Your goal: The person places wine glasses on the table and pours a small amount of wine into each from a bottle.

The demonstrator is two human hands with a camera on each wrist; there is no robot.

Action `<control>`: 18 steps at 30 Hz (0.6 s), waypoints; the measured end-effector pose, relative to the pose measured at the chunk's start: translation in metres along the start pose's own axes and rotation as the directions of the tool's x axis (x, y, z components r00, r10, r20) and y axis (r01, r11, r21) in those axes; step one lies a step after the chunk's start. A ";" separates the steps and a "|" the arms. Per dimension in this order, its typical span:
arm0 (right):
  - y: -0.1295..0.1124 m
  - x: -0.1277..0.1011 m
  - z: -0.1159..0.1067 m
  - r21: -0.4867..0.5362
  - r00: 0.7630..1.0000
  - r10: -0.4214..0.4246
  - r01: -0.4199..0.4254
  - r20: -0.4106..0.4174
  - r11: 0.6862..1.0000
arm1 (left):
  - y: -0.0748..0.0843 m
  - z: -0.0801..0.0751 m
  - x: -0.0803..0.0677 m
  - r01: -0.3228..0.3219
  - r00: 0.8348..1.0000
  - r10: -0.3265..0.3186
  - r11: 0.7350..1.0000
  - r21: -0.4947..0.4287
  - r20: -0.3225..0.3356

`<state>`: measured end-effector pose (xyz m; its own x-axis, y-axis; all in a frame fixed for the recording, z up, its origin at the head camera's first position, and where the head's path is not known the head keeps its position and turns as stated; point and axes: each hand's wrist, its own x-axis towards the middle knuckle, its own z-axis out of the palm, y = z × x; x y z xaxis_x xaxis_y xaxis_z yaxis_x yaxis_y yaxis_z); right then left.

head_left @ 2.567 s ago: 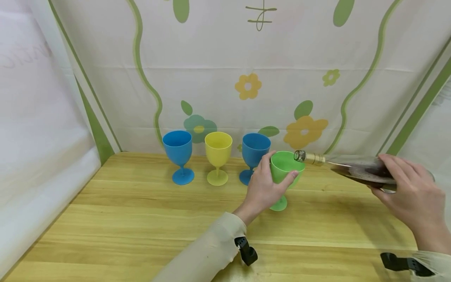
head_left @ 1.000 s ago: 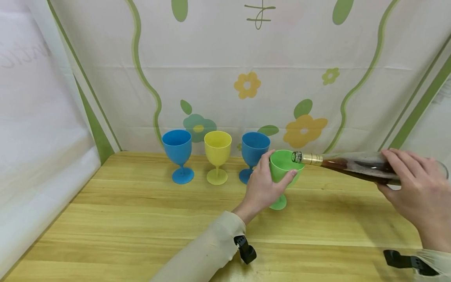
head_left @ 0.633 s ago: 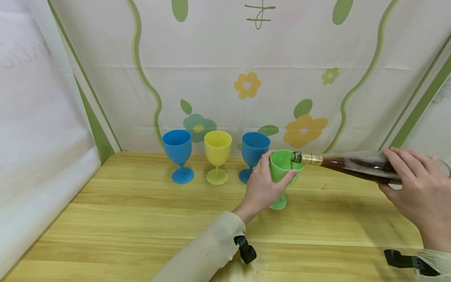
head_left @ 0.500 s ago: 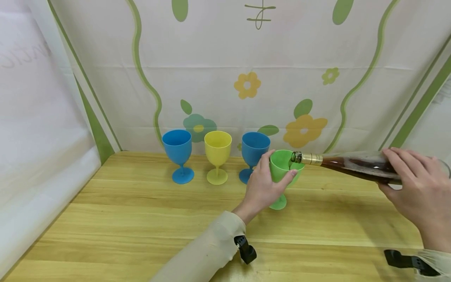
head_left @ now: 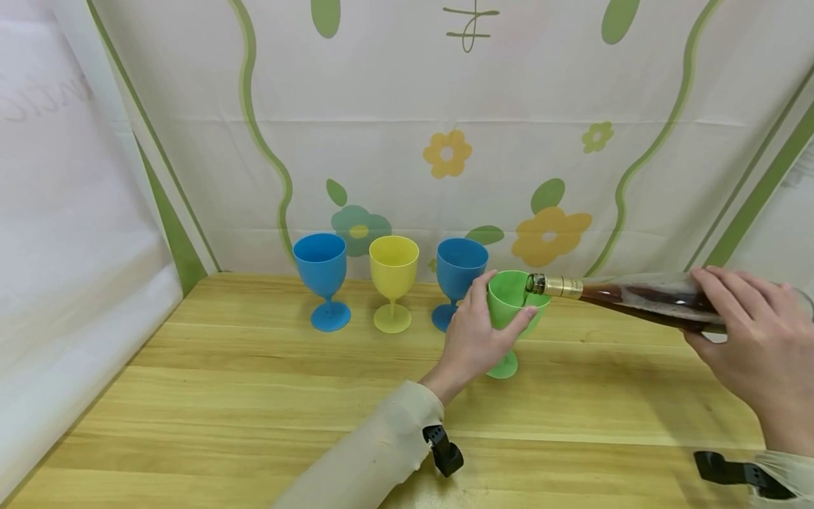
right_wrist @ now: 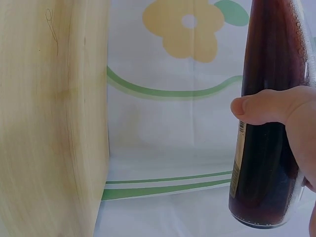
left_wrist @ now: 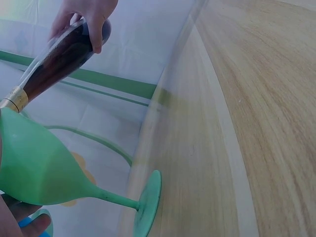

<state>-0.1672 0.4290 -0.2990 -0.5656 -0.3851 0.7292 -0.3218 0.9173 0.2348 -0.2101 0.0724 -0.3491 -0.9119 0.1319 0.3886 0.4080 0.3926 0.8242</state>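
Note:
A green plastic goblet point(head_left: 506, 300) stands on the wooden table, its bowl held between the thumb and fingers of my left hand point(head_left: 478, 332). My right hand point(head_left: 757, 339) grips a clear glass wine bottle point(head_left: 642, 297) around its body. Dark red-brown liquid lies along the tilted bottle, and its mouth is over the goblet's rim. A thin stream runs from the mouth into the bowl. How full the goblet is cannot be made out. In the left wrist view the goblet's round foot point(left_wrist: 149, 202) meets the table. The right wrist view shows my thumb point(right_wrist: 266, 106) across the bottle.
To the left of the green goblet, a blue goblet point(head_left: 461, 265), a yellow goblet point(head_left: 393, 268) and another blue goblet point(head_left: 320, 265) stand in a row near the table's back edge. Behind them hangs a white curtain point(head_left: 381, 85) with printed flowers. Bare wood point(head_left: 254, 396) lies in front.
Since the earliest frame the bottle has tipped further toward level, its mouth shifting slightly left over the green goblet. Liquid has begun running out. My left hand and the goblets keep their places.

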 end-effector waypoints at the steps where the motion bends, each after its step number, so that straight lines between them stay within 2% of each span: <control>1: 0.000 0.000 -0.001 -0.012 1.000 -0.002 0.002 0.017 1.000 | 0.000 0.000 0.000 0.000 1.000 0.000 1.000 -0.001 0.000; 3: 0.000 0.001 -0.002 -0.026 0.999 -0.001 0.002 0.035 1.000 | 0.000 0.000 0.000 0.000 1.000 0.000 1.000 -0.002 0.000; 8: -0.002 0.002 -0.002 -0.025 1.000 0.006 -0.005 0.023 1.000 | 0.000 0.000 0.000 0.000 1.000 0.000 1.000 -0.002 -0.003; 15: -0.002 0.002 0.006 0.036 0.994 0.018 -0.014 -0.107 0.999 | 0.000 0.000 -0.001 -0.005 1.000 0.005 1.000 -0.008 -0.004; 18: -0.002 0.002 0.003 0.018 0.998 0.013 -0.012 -0.058 1.000 | 0.000 0.000 -0.001 -0.007 1.000 0.007 1.000 -0.005 -0.006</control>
<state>-0.1697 0.4264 -0.2999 -0.5245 -0.3668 0.7683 -0.3286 0.9197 0.2147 -0.2095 0.0723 -0.3495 -0.9088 0.1289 0.3968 0.4145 0.3868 0.8237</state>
